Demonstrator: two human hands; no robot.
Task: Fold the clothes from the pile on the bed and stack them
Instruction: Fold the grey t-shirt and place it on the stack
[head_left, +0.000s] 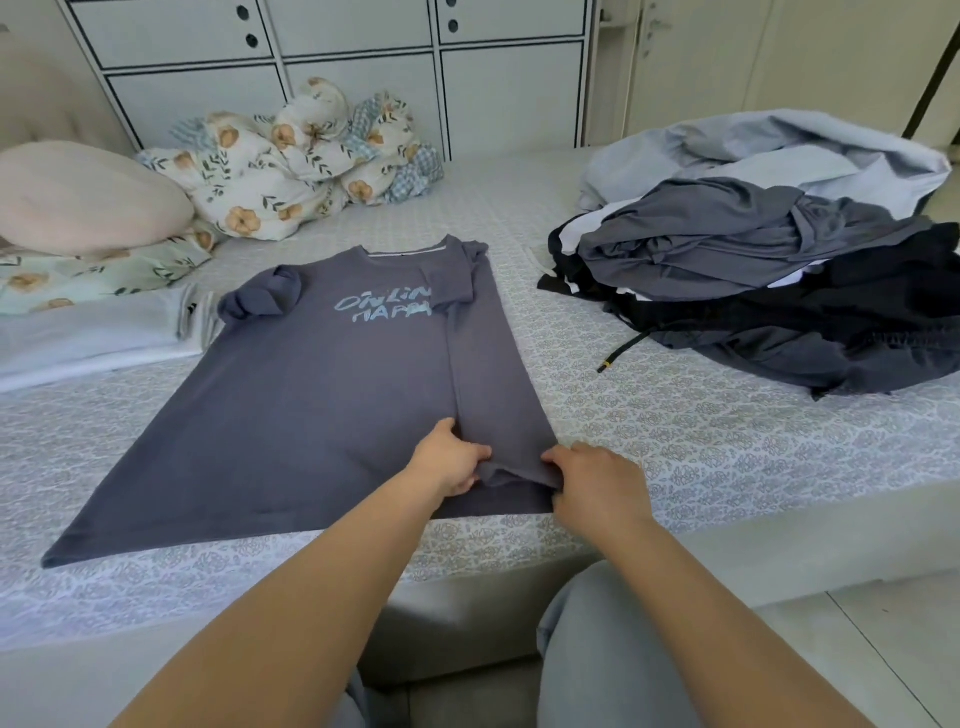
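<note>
A slate-blue T-shirt with pale blue lettering lies face up on the bed, collar away from me. Its right side is folded in over the front in a long strip. My left hand and my right hand both pinch the folded strip at the hem near the bed's front edge, a small bunch of cloth raised between them. The pile of unfolded clothes, grey, black and pale blue, lies to the right. A folded white garment lies flat at the left.
A floral quilt is bundled at the back by a white cabinet. A pink pillow rests on a floral pillow at the left. A black drawstring trails from the pile. My knee is below the bed edge.
</note>
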